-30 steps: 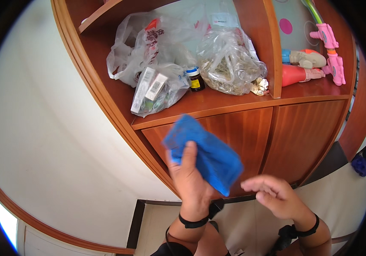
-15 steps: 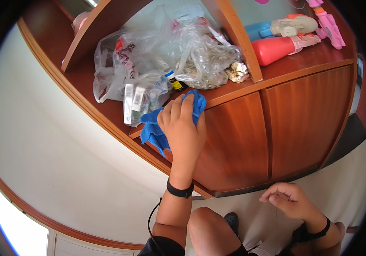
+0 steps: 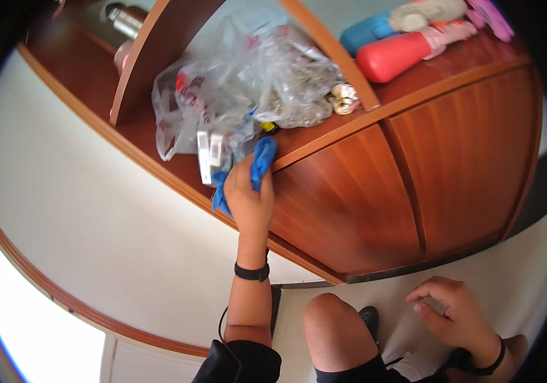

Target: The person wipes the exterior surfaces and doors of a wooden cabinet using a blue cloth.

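Note:
My left hand (image 3: 248, 198) is closed round a blue cloth (image 3: 263, 163) at the front edge of the cabinet shelf (image 3: 295, 136). Folds of the cloth stick out on both sides of the fingers. Just beyond it stand small white boxes (image 3: 209, 157) in a clear bag, and a dark bottle with a yellow label (image 3: 269, 127), partly hidden. My right hand (image 3: 455, 313) hangs above the floor at the lower right. Its fingers are loosely curved, apart from the thumb, and hold nothing.
Crumpled clear plastic bags (image 3: 299, 89) fill the middle compartment, beside a crumpled pale piece (image 3: 345, 99). An upright divider (image 3: 334, 54) separates them from red and blue plastic toys (image 3: 394, 57). A metal flask (image 3: 125, 22) stands at the upper left. Wooden doors (image 3: 350, 201) lie below.
My left hand has moved a little left with the cloth, which looks more bunched. The view has shifted, bringing the flask into sight. My right hand stays empty.

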Demonstrator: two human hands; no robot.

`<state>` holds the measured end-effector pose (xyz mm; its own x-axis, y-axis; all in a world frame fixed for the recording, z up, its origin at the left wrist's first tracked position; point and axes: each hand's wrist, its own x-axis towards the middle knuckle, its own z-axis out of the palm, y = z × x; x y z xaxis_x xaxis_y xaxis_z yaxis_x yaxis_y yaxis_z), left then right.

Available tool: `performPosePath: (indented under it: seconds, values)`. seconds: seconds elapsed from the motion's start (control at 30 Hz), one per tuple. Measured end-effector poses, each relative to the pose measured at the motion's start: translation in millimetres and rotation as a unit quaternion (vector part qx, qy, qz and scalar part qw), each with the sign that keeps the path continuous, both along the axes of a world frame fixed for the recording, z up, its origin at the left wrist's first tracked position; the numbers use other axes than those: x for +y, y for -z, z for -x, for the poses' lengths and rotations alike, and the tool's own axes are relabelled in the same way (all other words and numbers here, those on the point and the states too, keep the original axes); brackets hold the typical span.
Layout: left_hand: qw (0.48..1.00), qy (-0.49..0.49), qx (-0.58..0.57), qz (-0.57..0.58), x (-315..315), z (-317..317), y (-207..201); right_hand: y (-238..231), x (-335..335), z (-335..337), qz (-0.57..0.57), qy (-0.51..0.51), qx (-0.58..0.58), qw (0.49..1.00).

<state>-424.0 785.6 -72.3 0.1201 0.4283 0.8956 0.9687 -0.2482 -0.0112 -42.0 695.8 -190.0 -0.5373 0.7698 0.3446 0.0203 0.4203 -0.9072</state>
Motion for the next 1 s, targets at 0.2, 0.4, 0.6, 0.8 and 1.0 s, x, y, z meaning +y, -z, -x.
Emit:
performPosePath:
  seconds: [0.2, 0.4, 0.6, 0.8, 1.0]
  values:
    - [0.997, -0.063, 0.04, -0.016, 7.8, -31.8, -6.8, -4.0, -8.6, -11.0, -0.062, -0.007, -0.012, 0.998]
    - [0.992, -0.035, 0.114, -0.052, 16.5, -91.0, -1.7, -3.2, -13.9, -5.0, -0.097, -0.013, -0.061, 0.993]
    - [0.996, -0.034, 0.068, -0.044, -2.6, -23.9, 8.7, 1.6, -16.1, -10.6, -0.143, -0.044, -0.1, 0.984]
    - [0.972, -0.168, 0.024, -0.164, 5.7, -8.2, 48.1, -4.3, -17.2, -21.7, -0.159, -0.026, -0.109, 0.981]
    - [0.972, -0.087, -0.052, -0.211, 47.4, -55.6, 130.8, -2.7, -19.8, -26.5, -0.172, -0.022, -0.113, 0.978]
